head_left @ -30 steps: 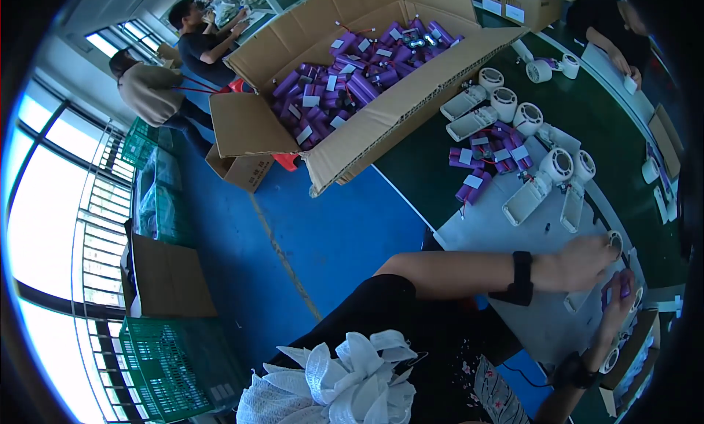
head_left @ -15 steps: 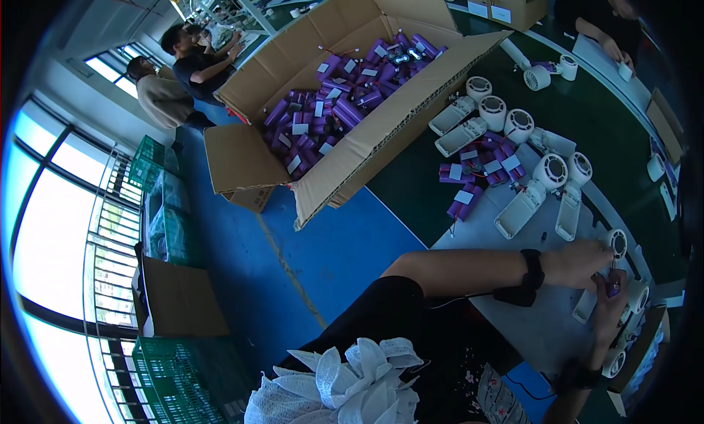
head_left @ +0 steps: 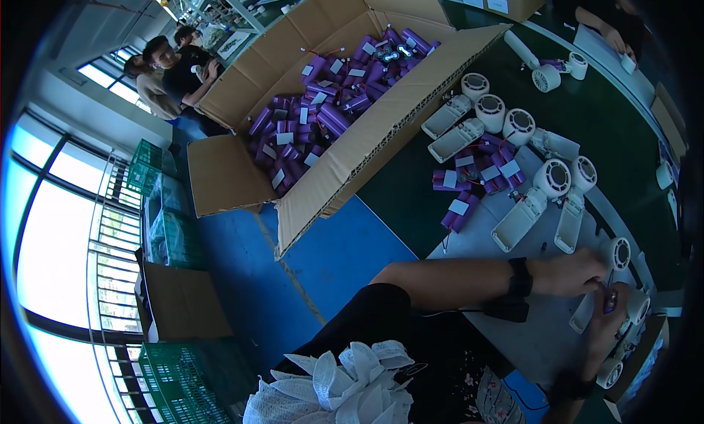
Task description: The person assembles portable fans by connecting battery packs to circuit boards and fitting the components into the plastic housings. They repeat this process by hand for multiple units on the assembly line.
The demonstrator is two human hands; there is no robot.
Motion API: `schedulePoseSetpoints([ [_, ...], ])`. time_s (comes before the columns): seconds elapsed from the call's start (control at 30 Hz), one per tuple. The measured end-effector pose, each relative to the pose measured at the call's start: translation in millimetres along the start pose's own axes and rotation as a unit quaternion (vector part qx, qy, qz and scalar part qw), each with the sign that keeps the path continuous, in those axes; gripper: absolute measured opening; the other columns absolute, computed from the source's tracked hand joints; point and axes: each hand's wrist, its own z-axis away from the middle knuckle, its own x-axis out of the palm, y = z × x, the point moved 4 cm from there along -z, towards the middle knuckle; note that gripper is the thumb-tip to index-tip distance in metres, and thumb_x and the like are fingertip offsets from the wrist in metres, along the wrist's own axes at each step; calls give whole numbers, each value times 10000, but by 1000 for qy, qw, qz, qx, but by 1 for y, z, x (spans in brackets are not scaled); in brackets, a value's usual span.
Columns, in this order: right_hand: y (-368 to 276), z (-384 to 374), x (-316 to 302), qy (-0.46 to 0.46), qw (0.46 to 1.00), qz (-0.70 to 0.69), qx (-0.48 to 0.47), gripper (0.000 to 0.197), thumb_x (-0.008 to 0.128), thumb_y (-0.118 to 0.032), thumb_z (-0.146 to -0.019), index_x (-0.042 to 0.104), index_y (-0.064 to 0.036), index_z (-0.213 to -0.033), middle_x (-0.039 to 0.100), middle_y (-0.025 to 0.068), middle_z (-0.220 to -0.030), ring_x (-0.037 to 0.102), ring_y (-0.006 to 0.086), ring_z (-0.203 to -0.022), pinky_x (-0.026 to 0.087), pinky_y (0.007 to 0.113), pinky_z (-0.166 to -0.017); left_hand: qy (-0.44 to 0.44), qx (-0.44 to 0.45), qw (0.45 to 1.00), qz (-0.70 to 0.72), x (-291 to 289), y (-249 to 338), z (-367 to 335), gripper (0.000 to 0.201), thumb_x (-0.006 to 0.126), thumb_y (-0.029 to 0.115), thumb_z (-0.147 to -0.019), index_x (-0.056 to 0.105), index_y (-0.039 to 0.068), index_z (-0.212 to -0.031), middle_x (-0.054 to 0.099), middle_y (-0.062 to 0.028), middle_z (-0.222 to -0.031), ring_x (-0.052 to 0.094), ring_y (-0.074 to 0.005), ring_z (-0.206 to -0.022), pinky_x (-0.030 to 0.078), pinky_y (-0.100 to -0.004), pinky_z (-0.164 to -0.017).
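My left hand (head_left: pixel 576 271), with a black band at its wrist, reaches across the grey work surface with its fingers pinched together. They meet near thin wires by the white round fan head (head_left: pixel 620 254); what they pinch is too small to make out. Just below, my right hand (head_left: pixel 609 318) is closed around a purple battery pack (head_left: pixel 610 301), mostly hidden by the fingers. Part of a white handle shell (head_left: pixel 582 313) lies beside that hand. More white fan heads (head_left: pixel 636 306) sit to its right.
A large open cardboard box (head_left: pixel 345 176) full of purple battery packs (head_left: pixel 334 119) stands at the far left of the table. Several white fan bodies (head_left: pixel 519 217) and loose packs (head_left: pixel 460 211) lie beyond my left arm. Green crates (head_left: pixel 180 380) line the window side; other people (head_left: pixel 183 68) are farther off.
The view has shifted slightly, so the box appears farther left and lower. Both hands stay close together at the fan head, the right still around the battery pack.
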Motion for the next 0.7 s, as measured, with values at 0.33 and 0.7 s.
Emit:
schedulePoseSetpoints([
  [0.33, -18, 5, 7, -33, 994, -61, -82, 126, 554, 87, -853, 510, 12, -945, 530, 109, -895, 561, 186, -851, 437, 267, -773, -10, 50, 998, -45, 6, 0, 3, 164, 649, 79, -801, 605, 1, -939, 602, -173, -884, 587, -375, -940, 468, -467, -825],
  [0.7, -24, 5, 10, -6, 993, -73, -87, 150, 554, 123, -838, 516, 12, -932, 526, 105, -887, 563, 176, -845, 446, 275, -757, 33, 44, 998, 20, 4, -2, -1, 188, 652, 16, -739, 533, -1, -884, 586, -173, -897, 592, -371, -910, 468, -446, -775],
])
